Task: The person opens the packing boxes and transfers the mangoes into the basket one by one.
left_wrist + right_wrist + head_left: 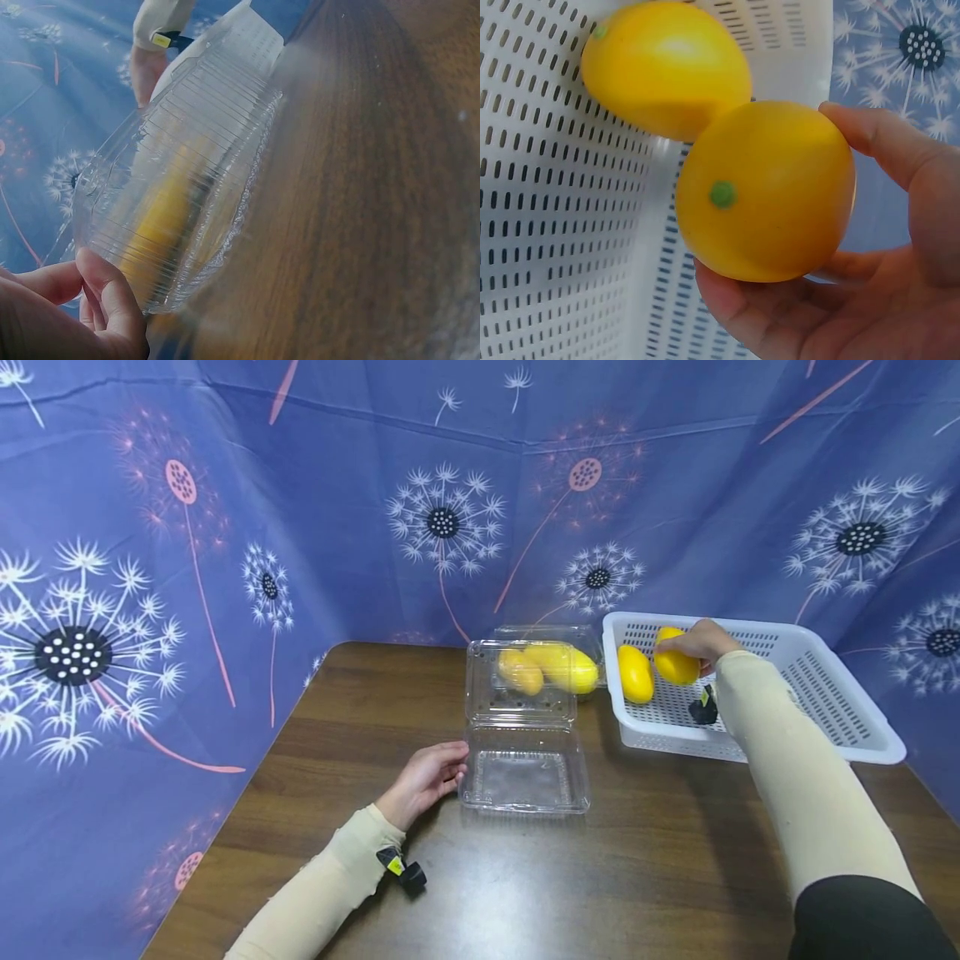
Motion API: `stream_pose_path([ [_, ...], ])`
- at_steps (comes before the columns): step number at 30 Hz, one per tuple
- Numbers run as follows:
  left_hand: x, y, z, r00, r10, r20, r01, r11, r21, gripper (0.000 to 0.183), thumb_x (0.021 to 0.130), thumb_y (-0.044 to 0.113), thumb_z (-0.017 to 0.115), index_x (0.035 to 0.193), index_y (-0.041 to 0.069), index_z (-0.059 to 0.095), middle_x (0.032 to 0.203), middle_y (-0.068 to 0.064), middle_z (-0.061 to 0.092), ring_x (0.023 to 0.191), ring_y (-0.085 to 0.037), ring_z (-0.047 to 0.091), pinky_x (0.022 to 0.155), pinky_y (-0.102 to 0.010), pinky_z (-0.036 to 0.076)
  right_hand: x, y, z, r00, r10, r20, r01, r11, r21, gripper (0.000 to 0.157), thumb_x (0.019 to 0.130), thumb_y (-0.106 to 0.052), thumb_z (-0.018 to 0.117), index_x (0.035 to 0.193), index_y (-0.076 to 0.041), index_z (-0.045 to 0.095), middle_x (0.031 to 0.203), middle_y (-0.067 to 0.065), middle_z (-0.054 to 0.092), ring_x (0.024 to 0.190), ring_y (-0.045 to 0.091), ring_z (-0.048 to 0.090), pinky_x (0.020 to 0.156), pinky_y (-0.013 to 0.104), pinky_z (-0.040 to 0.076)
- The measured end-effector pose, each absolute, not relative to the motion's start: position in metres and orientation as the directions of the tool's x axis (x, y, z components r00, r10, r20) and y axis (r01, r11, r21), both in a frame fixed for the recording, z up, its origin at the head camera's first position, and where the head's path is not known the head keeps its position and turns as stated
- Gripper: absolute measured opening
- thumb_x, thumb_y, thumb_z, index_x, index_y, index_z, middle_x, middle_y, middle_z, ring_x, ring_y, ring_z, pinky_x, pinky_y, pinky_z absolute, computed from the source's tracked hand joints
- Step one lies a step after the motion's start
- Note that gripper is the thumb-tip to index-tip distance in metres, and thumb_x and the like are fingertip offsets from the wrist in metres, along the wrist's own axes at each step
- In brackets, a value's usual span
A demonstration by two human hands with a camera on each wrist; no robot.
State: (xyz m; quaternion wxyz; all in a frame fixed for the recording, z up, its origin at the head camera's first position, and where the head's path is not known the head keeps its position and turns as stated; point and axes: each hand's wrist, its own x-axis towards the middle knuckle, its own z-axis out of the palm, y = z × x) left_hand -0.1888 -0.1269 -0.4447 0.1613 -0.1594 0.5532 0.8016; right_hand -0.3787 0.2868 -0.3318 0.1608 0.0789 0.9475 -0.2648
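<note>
My right hand [708,645] grips a yellow mango [678,662], held in or just above the white basket [836,706]. In the right wrist view, the thumb and fingers curl round this mango [765,191], its green stem spot showing. Beside it in the basket lies another mango [636,675]. My left hand [426,777] is at the left side of an open clear plastic container [525,777] with nothing in its base. The left wrist view shows the thumb and fingers [112,300] pinching the container's edge. The container's lid [480,693] stands raised at the back.
Behind the raised lid is a second clear container [585,633] with yellow mangoes [570,670], seen partly through the plastic. Brown wooden table [360,710] lies under everything. A blue dandelion-print cloth [337,527] hangs along the back and left side.
</note>
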Motion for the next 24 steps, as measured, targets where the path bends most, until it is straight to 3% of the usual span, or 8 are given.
stream_pose_path([
  [8, -0.190, -0.127, -0.445, -0.894, 0.076, -0.442, -0.440, -0.335, 0.833, 0.033, 0.095, 0.003, 0.055, 0.126, -0.005, 0.049, 0.076, 0.006, 0.058, 0.065, -0.005, 0.054, 0.059, -0.015, 0.047, -0.380, 0.296, -0.340, -0.924, 0.071, -0.375, 0.251, 0.852, -0.458, 0.075, 0.087, -0.045, 0.063, 0.123, 0.016, 0.041, 0.102, 0.024, 0.053, 0.083, 0.032, 0.057, 0.074, 0.040, 0.057],
  [19, -0.188, -0.126, -0.445, -0.898, 0.069, -0.434, -0.432, -0.323, 0.842, 0.030, 0.095, 0.004, 0.055, 0.123, -0.005, 0.050, 0.076, 0.006, 0.057, 0.064, -0.004, 0.054, 0.059, -0.015, 0.047, -0.389, 0.307, -0.357, -0.875, 0.027, -0.483, 0.304, 0.807, -0.506, 0.088, 0.087, -0.047, 0.063, 0.137, 0.017, 0.027, 0.126, 0.031, 0.041, 0.107, 0.040, 0.048, 0.085, 0.045, 0.053],
  [24, -0.189, -0.123, -0.444, -0.895, 0.063, -0.442, -0.438, -0.316, 0.842, 0.032, 0.095, 0.003, 0.055, 0.125, -0.006, 0.050, 0.076, 0.006, 0.057, 0.064, -0.004, 0.054, 0.059, -0.014, 0.046, -0.392, 0.310, -0.366, -0.871, 0.039, -0.489, 0.317, 0.806, -0.500, 0.084, 0.089, -0.043, 0.062, 0.136, 0.018, 0.028, 0.128, 0.031, 0.039, 0.110, 0.040, 0.045, 0.089, 0.045, 0.052],
])
